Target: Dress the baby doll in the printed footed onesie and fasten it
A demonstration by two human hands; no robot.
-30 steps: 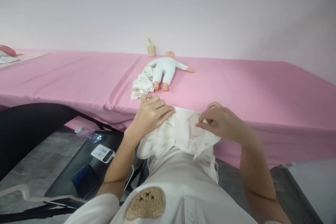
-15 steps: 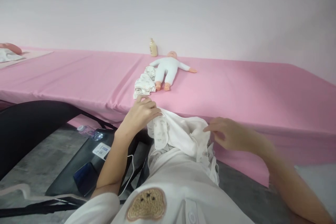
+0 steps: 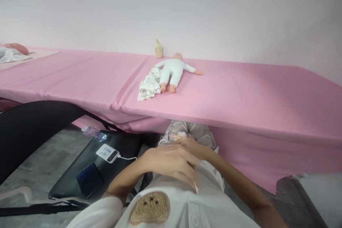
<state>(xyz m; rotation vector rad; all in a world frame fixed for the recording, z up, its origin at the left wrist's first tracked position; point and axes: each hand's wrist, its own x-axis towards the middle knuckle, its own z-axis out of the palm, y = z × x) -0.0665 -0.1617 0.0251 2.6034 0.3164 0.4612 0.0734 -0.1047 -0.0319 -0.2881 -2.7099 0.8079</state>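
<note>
Short of the front edge of the worktop (image 3: pixel 253 96), which runs wide rightward of one white-suited doll (image 3: pixel 173 68) and one crumpled cloth (image 3: pixel 149 86), my two hands (image 3: pixel 171 162) overlap, their grip I cannot tell.

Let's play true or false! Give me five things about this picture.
1. The white-clothed baby doll with spread arms and the pale yellow bottle are on the table draped in pink cloth. True.
2. The bottle lies on its side. False: it stands upright.
3. A crumpled white printed cloth lies beside the doll's legs. True.
4. Both bare hands touch the doll. False: the left hand and right hand are close to the person's own body.
5. A flat dark-blue object is on the black chair seat. True.
</note>
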